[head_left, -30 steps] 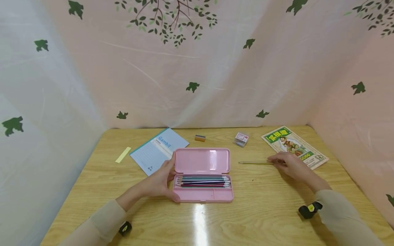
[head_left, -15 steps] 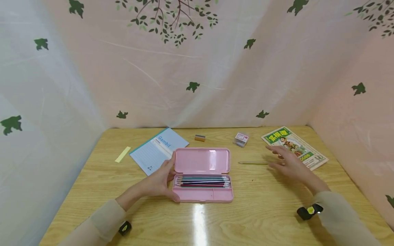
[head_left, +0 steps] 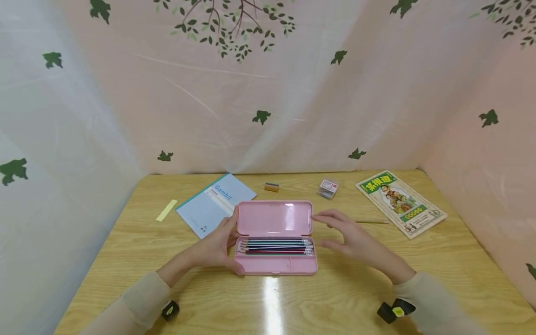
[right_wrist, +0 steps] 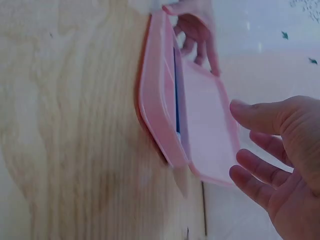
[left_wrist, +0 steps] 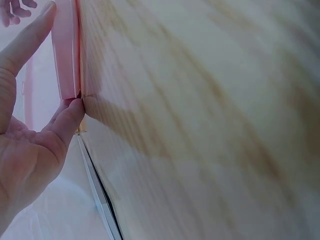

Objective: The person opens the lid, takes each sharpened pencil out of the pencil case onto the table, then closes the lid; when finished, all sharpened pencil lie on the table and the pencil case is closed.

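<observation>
A pink pencil case [head_left: 261,266] lies on the table with its lid [head_left: 264,218] raised, holding several pencils [head_left: 276,247] in its back compartment. My left hand [head_left: 211,249] grips the case's left end, thumb at the front corner and fingers behind by the lid. Level with the case's right side, my right hand [head_left: 351,236] reaches out with fingers spread and nothing held. Its forefinger tip is right at the lid's right edge in the head view. A loose pencil [head_left: 374,222] lies behind the right hand, which covers its left part.
On the left are a blue notebook [head_left: 205,209] and a pale yellow strip [head_left: 166,210]. A small orange-and-dark block [head_left: 271,187] and a clear little box [head_left: 328,189] stand at the back. To the right lies an illustrated booklet [head_left: 402,204]. A hanging cloth borders the table.
My right hand has let go of the loose pencil on the table and moved left to the right side of the pencil case. The left hand has stayed on the case.
</observation>
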Available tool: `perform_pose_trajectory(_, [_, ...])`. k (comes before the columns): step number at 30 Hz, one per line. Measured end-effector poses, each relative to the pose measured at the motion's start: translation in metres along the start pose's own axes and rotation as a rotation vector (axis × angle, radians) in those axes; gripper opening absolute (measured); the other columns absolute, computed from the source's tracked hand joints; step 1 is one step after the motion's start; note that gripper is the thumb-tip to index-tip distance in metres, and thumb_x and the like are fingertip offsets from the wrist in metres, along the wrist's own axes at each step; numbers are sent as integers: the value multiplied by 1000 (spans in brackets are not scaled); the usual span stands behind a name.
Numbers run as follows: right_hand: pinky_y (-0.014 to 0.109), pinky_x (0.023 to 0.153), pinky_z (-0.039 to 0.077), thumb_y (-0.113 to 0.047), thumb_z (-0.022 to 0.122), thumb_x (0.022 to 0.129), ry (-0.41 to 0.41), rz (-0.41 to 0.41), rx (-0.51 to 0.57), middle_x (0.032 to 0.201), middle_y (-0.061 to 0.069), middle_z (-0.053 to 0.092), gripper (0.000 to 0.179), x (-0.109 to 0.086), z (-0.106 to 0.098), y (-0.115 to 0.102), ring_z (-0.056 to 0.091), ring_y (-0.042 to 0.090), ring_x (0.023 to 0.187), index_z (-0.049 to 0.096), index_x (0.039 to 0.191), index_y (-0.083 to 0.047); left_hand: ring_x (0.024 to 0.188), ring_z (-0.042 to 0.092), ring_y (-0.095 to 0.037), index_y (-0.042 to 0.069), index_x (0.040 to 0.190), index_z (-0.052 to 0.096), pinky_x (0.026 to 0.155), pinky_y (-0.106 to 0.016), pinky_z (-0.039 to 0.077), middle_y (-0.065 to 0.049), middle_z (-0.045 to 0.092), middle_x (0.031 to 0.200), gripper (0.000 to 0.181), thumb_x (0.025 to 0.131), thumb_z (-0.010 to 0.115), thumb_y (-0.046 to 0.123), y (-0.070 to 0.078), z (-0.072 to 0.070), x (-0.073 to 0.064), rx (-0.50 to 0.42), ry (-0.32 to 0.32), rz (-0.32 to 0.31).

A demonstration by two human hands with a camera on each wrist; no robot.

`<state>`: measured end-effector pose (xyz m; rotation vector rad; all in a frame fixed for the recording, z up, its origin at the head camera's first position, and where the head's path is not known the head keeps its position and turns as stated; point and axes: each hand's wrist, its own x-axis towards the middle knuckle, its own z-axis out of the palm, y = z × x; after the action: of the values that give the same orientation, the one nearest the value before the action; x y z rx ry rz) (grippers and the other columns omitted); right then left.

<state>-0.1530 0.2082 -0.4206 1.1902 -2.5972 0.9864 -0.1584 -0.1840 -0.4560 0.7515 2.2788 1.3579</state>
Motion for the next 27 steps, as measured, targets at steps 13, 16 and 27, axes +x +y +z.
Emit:
perform_pose_trajectory(13, [35, 91, 57, 7, 74, 86, -144, -145, -124, 118, 7, 65, 42, 16, 44, -19, 61, 19, 107, 70, 126, -6, 125, 53, -23, 27, 161, -18, 111, -32, 40, -13, 26, 147, 151, 65, 99, 27, 1, 0, 0, 40, 9, -18])
perform_pose_trajectory(16, [37, 96, 56, 9, 73, 86, -187, -112, -140, 120, 5, 65, 43, 18, 48, -21, 61, 19, 110, 70, 126, -8, 125, 52, -24, 26, 161, -17, 112, -33, 40, -14, 26, 148, 150, 66, 98, 29, 1, 0, -2, 56, 11, -23])
perform_pose_trajectory(27, [40, 96, 56, 3, 71, 91, -226, -72, -182, 117, 3, 68, 36, 20, 56, -19, 63, 20, 109, 71, 124, -11, 130, 44, -20, 33, 159, -20, 113, -28, 38, -10, 24, 148, 154, 62, 100, 28, 3, 1, 1, 27, 9, -25])
